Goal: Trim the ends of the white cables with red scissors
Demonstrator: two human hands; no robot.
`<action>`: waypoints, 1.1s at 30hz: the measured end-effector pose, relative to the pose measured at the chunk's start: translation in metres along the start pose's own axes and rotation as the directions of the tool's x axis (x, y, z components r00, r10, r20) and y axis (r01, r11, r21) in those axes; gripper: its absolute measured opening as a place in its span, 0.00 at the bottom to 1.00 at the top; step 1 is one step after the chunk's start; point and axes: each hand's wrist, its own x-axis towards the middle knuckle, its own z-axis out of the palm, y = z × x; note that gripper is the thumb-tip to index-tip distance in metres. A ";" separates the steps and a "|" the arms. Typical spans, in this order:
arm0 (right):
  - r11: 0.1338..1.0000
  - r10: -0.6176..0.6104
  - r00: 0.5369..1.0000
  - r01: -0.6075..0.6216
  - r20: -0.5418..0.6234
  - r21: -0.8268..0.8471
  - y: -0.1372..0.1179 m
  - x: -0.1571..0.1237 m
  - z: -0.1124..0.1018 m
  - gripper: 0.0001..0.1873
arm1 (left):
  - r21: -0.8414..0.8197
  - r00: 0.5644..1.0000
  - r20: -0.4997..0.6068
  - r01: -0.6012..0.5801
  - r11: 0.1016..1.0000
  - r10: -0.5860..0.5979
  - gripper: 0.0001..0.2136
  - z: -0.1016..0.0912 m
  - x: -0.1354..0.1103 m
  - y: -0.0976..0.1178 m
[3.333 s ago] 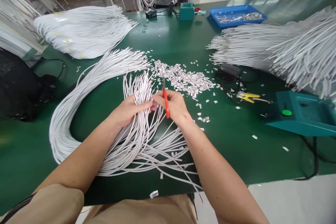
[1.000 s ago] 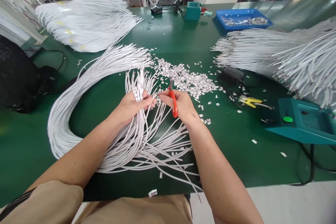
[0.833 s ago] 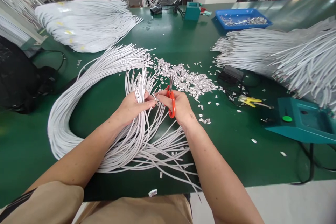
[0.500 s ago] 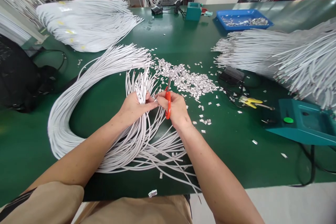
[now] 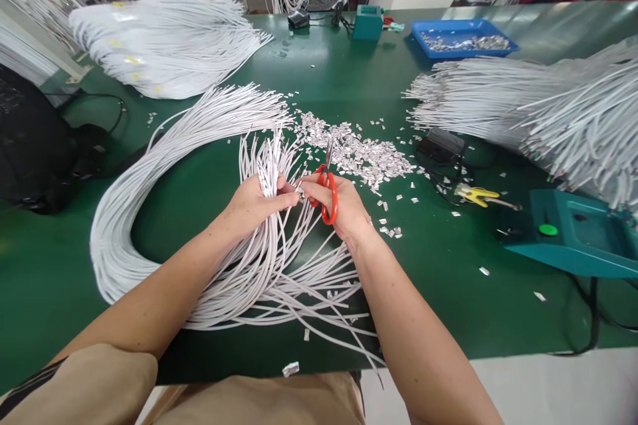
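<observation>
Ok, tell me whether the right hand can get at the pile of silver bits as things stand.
Likely yes: the pile of silver bits lies largely uncovered just beyond the right hand, though the red-handled scissors it holds may hamper picking.

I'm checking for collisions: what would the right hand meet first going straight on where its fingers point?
Most likely the left hand; depth is unclear, so the right hand may be touching it now.
</observation>
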 end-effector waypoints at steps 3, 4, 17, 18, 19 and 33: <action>0.999 -0.020 1.000 0.019 -0.022 -0.027 0.004 0.000 0.003 0.06 | -0.067 0.998 0.046 0.039 0.997 -0.036 0.13 0.000 0.000 0.001; 0.998 -0.029 0.999 0.026 -0.046 -0.056 0.006 0.001 0.003 0.06 | -0.066 0.999 0.040 0.035 0.997 -0.032 0.14 0.000 0.000 0.001; 0.983 -0.125 0.982 0.103 -0.141 -0.154 0.008 0.001 0.007 0.09 | -0.140 1.000 -0.014 0.004 0.990 -0.006 0.14 0.001 0.004 0.000; 0.986 -0.110 0.985 0.091 -0.135 -0.140 0.008 0.001 0.007 0.09 | -0.147 1.000 -0.004 0.005 0.989 -0.006 0.14 0.001 0.004 0.000; 0.989 -0.097 0.987 0.080 -0.129 -0.126 0.008 0.001 0.006 0.09 | -0.145 1.000 0.000 0.002 0.989 -0.002 0.14 0.001 0.004 0.000; 0.991 -0.061 0.975 0.035 -0.212 -0.127 0.021 0.010 0.015 0.07 | 0.223 0.978 -0.133 -0.127 0.967 0.159 0.12 0.008 -0.009 0.011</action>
